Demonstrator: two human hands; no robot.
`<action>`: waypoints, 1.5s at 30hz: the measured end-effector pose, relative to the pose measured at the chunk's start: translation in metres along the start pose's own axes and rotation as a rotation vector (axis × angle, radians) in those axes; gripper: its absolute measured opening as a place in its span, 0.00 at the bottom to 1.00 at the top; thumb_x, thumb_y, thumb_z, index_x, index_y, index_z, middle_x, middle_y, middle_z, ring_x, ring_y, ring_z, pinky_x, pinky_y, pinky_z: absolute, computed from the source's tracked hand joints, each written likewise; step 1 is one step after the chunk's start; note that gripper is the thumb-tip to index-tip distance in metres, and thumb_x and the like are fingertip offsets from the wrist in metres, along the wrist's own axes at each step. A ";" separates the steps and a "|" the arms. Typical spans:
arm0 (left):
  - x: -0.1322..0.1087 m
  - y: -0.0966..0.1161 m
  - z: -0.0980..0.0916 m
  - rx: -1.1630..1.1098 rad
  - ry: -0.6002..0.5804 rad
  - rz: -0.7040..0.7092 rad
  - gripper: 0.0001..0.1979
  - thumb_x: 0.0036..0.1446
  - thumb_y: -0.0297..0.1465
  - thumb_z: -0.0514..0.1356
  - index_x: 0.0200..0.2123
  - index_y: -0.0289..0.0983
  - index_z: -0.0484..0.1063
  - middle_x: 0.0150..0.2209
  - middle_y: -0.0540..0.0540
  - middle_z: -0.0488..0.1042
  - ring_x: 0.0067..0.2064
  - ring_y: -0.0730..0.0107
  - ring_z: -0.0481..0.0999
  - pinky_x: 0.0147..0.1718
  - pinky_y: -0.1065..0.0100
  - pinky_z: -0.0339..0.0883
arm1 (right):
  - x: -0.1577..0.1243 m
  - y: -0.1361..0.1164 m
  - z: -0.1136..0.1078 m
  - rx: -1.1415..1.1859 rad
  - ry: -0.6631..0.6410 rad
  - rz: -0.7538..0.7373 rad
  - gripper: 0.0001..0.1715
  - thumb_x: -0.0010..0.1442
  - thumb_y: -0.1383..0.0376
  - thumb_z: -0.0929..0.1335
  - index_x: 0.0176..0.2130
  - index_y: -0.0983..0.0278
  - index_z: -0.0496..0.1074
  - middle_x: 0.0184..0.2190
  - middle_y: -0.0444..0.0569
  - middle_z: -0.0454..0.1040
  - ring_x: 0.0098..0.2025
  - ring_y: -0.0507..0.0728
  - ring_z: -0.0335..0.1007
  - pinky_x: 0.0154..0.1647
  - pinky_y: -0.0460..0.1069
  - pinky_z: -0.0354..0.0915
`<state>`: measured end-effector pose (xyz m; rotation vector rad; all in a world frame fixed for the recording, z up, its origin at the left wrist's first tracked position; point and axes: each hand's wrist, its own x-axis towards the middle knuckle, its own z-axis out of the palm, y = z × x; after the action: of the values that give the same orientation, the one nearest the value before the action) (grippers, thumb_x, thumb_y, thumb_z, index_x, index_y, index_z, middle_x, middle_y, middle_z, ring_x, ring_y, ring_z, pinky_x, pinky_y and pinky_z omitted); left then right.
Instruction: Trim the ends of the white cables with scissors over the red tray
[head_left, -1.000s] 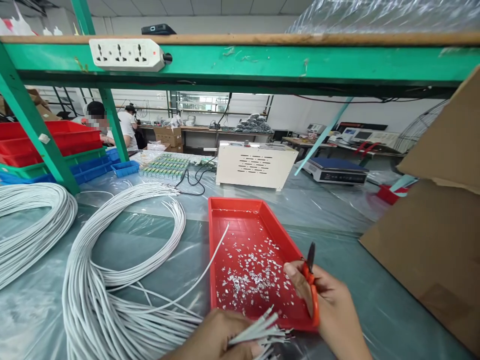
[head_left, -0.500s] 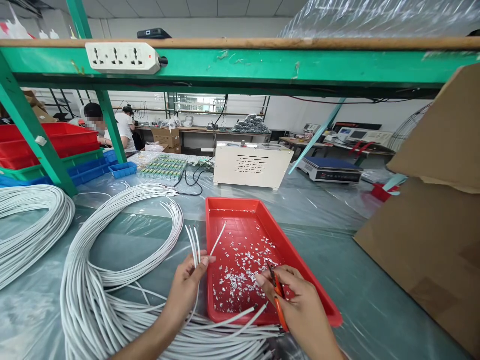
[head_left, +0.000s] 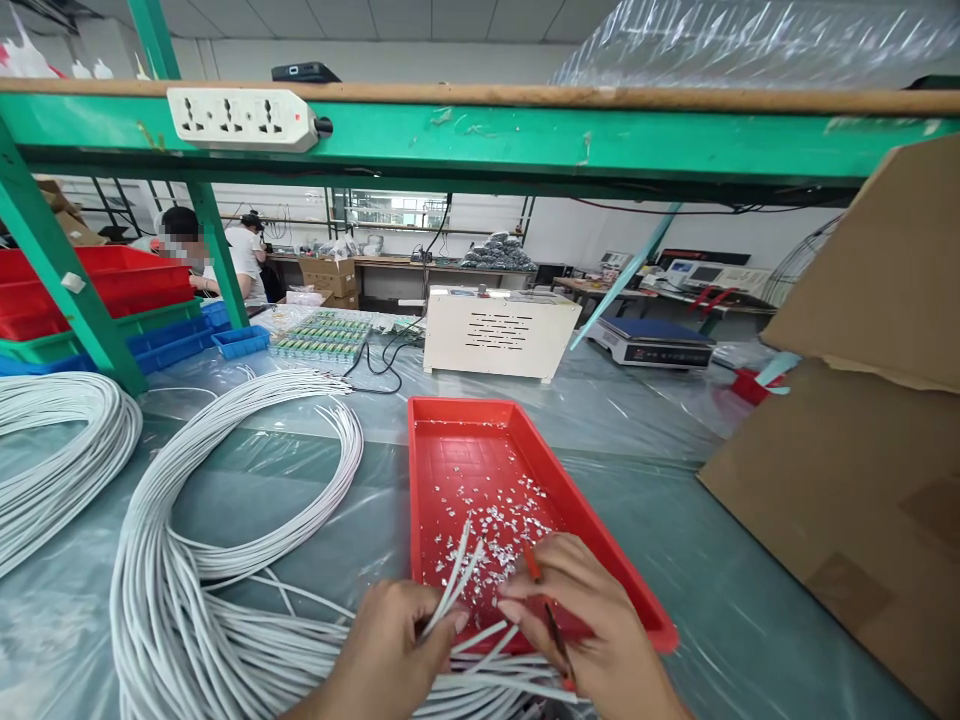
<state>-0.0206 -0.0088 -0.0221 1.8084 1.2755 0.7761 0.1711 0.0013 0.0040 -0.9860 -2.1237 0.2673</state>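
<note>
My left hand (head_left: 390, 645) is closed on a few white cable ends (head_left: 459, 575) that stick up over the near end of the red tray (head_left: 600, 525). My right hand (head_left: 592, 630) is closed round orange-handled cutters (head_left: 551, 625), right beside the left hand and touching the cable ends. The tray's floor is strewn with small white insulation scraps (head_left: 499, 525). A large looped bundle of white cables (head_left: 202, 560) lies to the left, its ends running under both hands.
A second white cable coil (head_left: 52, 450) lies far left. A big cardboard box (head_left: 862, 450) stands at the right. Behind the tray stand a cream metal unit (head_left: 499, 335) and a scale (head_left: 652, 342). A green shelf beam (head_left: 480, 130) with a power strip (head_left: 240, 118) runs overhead. People work in the background.
My left hand has come down and to the right with the cable ends, over the tray's near end. My right hand with the cutters has closed in against it.
</note>
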 end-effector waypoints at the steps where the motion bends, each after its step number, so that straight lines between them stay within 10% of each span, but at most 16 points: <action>1: -0.001 0.001 0.000 -0.007 -0.026 0.007 0.21 0.56 0.37 0.51 0.17 0.32 0.69 0.15 0.50 0.66 0.19 0.76 0.59 0.19 0.73 0.47 | 0.001 -0.002 0.000 -0.001 -0.045 -0.037 0.04 0.53 0.68 0.66 0.28 0.62 0.70 0.23 0.45 0.67 0.27 0.53 0.62 0.30 0.48 0.58; 8: 0.012 0.005 -0.002 -0.494 0.054 -0.096 0.15 0.49 0.39 0.58 0.28 0.31 0.71 0.21 0.50 0.67 0.21 0.76 0.62 0.20 0.75 0.55 | -0.002 -0.010 0.008 0.063 -0.430 0.019 0.17 0.42 0.80 0.61 0.22 0.61 0.70 0.19 0.39 0.70 0.24 0.50 0.65 0.28 0.44 0.58; 16: 0.027 0.018 -0.007 -0.801 0.093 -0.166 0.17 0.42 0.38 0.65 0.31 0.33 0.67 0.19 0.51 0.70 0.21 0.76 0.66 0.25 0.73 0.59 | -0.005 -0.015 -0.011 0.080 -0.517 0.120 0.14 0.43 0.77 0.62 0.21 0.62 0.72 0.19 0.40 0.72 0.22 0.50 0.64 0.24 0.42 0.58; 29: 0.039 0.030 0.006 -0.585 0.054 -0.006 0.13 0.45 0.37 0.62 0.23 0.33 0.67 0.20 0.53 0.64 0.23 0.76 0.61 0.24 0.74 0.54 | 0.003 0.016 0.001 0.542 0.121 0.565 0.08 0.48 0.64 0.69 0.31 0.66 0.74 0.22 0.43 0.69 0.27 0.52 0.64 0.28 0.44 0.61; 40: 0.043 0.030 0.007 -0.763 -0.230 -0.186 0.15 0.48 0.39 0.59 0.24 0.31 0.71 0.15 0.54 0.66 0.12 0.86 0.45 0.12 0.75 0.35 | 0.005 0.012 0.017 0.620 0.134 0.562 0.10 0.48 0.61 0.70 0.29 0.67 0.73 0.21 0.43 0.69 0.25 0.52 0.64 0.27 0.45 0.61; 45: 0.042 0.029 0.005 -0.818 -0.122 -0.161 0.14 0.49 0.37 0.60 0.28 0.30 0.71 0.19 0.51 0.71 0.11 0.89 0.48 0.10 0.77 0.36 | 0.000 0.019 0.010 0.404 0.184 0.578 0.13 0.50 0.58 0.68 0.31 0.66 0.70 0.26 0.46 0.71 0.31 0.56 0.67 0.30 0.46 0.63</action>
<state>0.0103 0.0240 0.0021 1.0589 0.8252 0.9057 0.1745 0.0156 -0.0121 -1.2947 -1.4975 0.8195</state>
